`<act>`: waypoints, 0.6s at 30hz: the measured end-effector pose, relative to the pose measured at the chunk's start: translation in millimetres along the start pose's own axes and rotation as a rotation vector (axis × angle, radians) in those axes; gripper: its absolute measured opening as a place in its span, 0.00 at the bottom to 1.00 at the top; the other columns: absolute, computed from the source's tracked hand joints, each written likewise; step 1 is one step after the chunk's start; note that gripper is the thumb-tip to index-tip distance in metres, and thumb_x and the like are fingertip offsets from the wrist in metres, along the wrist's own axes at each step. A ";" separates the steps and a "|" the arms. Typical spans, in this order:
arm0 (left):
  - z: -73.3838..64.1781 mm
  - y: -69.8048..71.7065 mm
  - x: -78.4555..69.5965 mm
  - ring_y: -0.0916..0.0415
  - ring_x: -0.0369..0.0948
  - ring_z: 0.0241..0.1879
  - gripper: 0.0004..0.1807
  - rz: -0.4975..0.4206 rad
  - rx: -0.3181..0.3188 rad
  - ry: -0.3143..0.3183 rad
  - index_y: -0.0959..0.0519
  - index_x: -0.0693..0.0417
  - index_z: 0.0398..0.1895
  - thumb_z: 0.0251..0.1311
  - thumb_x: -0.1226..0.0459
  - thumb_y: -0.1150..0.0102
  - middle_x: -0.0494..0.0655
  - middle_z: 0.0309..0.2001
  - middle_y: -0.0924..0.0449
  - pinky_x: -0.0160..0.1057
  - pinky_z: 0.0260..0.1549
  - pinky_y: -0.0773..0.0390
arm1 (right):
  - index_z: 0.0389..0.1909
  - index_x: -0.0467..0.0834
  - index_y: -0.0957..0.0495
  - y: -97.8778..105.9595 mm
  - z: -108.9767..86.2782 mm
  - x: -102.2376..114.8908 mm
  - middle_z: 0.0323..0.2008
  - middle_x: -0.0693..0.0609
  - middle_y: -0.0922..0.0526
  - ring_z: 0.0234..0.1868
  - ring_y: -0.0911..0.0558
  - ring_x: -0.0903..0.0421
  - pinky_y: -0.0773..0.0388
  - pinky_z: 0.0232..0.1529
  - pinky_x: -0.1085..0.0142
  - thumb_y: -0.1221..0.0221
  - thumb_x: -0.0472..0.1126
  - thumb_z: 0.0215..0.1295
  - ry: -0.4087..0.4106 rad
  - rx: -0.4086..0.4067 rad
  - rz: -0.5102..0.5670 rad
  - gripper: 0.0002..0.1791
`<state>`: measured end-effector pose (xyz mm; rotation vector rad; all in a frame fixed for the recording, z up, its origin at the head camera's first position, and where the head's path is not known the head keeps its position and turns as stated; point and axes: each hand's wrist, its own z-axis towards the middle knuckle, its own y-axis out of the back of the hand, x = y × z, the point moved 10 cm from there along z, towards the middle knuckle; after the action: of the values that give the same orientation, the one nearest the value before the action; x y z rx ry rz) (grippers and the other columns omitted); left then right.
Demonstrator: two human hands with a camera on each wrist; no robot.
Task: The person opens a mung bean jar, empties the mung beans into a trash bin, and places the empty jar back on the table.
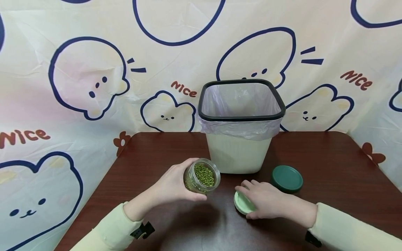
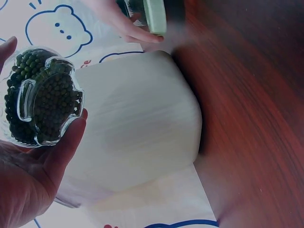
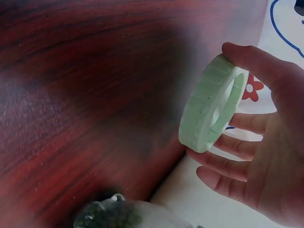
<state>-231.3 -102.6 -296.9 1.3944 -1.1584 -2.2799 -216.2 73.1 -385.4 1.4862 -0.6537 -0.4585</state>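
My left hand [image 1: 171,183] grips a clear glass jar [image 1: 190,179] from the side, fingers and thumb around it. The jar is uncapped, tilted toward the right, and holds small green beans [image 1: 205,175]. In the left wrist view its moulded glass base [image 2: 52,102] shows, with beans behind it. To the right, my right hand [image 1: 267,200] pinches a pale green round lid [image 1: 242,205] by its rim. The right wrist view shows the thumb at one edge of the lid [image 3: 202,111] and fingertips at the opposite edge, with the hollow side toward the palm.
A cream waste bin [image 1: 238,151] with a black rim and thin liner bag stands behind the hands. Right of it, a dark green round lid [image 1: 287,177] sits just beyond the right hand. The brown table [image 1: 329,167] meets a printed cloth backdrop [image 1: 169,66].
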 end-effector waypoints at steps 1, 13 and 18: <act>-0.1 -0.1 0.2 0.24 0.32 0.46 0.48 0.000 0.000 0.000 0.30 0.49 0.61 0.32 0.49 0.18 0.34 0.48 0.21 0.41 0.46 0.23 | 0.62 0.41 0.29 -2.2 1.2 -0.4 0.51 0.48 0.27 0.44 0.25 0.53 0.24 0.37 0.61 0.28 0.57 0.48 0.001 0.007 0.001 0.42; -0.5 -0.4 0.6 0.24 0.32 0.46 0.48 -0.017 0.003 0.007 0.30 0.48 0.61 0.32 0.48 0.18 0.34 0.48 0.21 0.41 0.46 0.23 | 0.60 0.44 0.27 -21.3 5.2 -2.8 0.48 0.51 0.27 0.43 0.26 0.54 0.25 0.34 0.63 0.27 0.59 0.45 -0.009 0.080 -0.003 0.41; -0.8 -0.3 0.5 0.24 0.32 0.46 0.48 -0.027 0.005 0.006 0.30 0.48 0.62 0.32 0.49 0.18 0.34 0.48 0.21 0.41 0.46 0.23 | 0.61 0.43 0.28 -17.2 4.7 -1.6 0.49 0.51 0.27 0.43 0.25 0.54 0.24 0.36 0.62 0.28 0.60 0.46 0.001 0.060 -0.006 0.42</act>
<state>-230.8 -103.0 -297.6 1.4265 -1.1505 -2.2909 -218.6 69.7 -402.8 1.5453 -0.6670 -0.4464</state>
